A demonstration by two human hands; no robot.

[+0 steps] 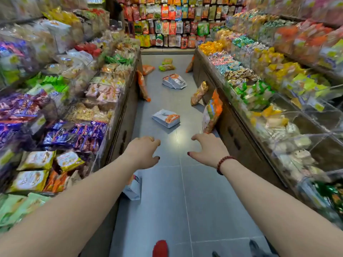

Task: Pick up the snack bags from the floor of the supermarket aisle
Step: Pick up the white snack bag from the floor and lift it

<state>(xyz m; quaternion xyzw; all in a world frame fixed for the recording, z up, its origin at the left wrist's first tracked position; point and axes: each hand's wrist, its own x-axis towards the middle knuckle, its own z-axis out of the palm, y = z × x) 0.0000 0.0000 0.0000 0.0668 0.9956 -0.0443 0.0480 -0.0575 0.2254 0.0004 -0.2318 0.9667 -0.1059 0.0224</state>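
Fingers of both hands, left [143, 152] and right [207, 149], spread loose, empty, above floor [167, 201] short of white bag [166, 118].

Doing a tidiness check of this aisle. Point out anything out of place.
Snack bags litter the grey floor instead of the shelves: a white-and-orange bag lies flat mid-aisle, another white bag farther on, green bags near the back, and an orange bag leans against the right-hand counter.

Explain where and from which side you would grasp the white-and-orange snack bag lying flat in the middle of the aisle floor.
The white-and-orange bag lies flat and clear of the shelves. Probably best to come from above and pinch its near long edge, which looks raised and free. Both the left hand and right hand are open and empty.
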